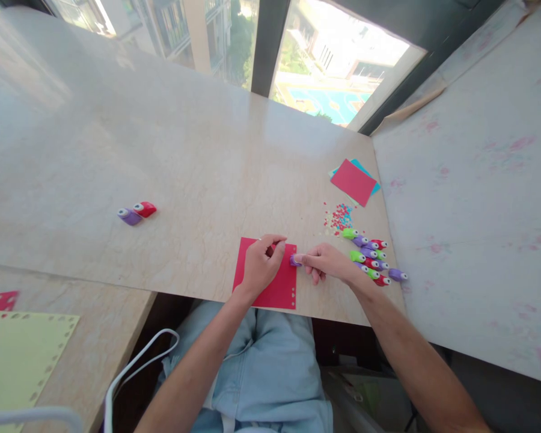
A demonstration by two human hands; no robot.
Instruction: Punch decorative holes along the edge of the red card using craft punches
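Note:
A red sheet of paper (275,291) lies at the front edge of the counter, with small punched holes along its right side. My left hand (264,264) rests on this sheet, fingers curled and nothing visible between thumb and forefinger; whether it pinches the paper is hard to see. At the sheet's right edge sits a purple craft punch (293,260), partly covered by my thumb. My right hand (324,261) grips that punch from the right.
Several green, purple and red punches (369,258) cluster at right, near scattered paper confetti (340,218) and stacked coloured cards (354,181). Two more punches (136,213) stand at left. A yellow punched sheet (22,355) and white cable (137,355) occupy the lower left. Windows border the back.

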